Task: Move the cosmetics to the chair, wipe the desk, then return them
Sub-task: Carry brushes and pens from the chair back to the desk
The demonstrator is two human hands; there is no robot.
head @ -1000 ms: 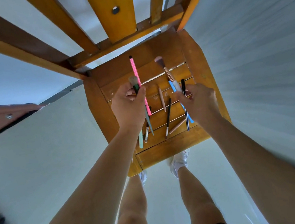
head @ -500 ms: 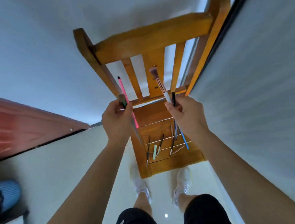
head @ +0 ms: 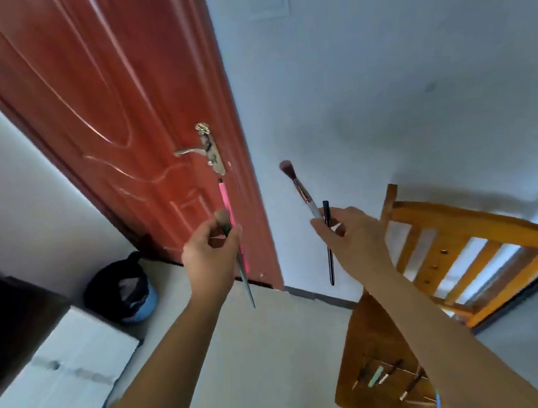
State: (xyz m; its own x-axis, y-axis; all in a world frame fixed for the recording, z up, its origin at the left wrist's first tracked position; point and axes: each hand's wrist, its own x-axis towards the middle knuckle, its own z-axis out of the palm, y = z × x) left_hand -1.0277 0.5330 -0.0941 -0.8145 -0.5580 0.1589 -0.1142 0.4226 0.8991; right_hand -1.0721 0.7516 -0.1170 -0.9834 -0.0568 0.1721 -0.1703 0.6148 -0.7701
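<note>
My left hand (head: 208, 259) grips a green-handled makeup brush (head: 244, 276) and a pink pencil (head: 227, 202), both held upright in front of the red door. My right hand (head: 351, 237) pinches a pink-tipped makeup brush (head: 297, 184) and a black eyeliner pen (head: 330, 257). Both hands are raised at chest height, left of the wooden chair (head: 467, 245). Several small cosmetics (head: 394, 378), brushes and pencils, lie on the chair's seat at the lower right, partly hidden by my right forearm.
A red door (head: 101, 106) with a metal handle (head: 206, 150) stands ahead. A black-lined blue bin (head: 124, 293) sits by the wall at left. A white cabinet (head: 69, 370) and a dark surface (head: 3, 317) are at the left edge.
Both hands lifted the picked-up cosmetics off the chair. The view swung left, from the chair seat toward the red door; the chair now sits at the lower right.
</note>
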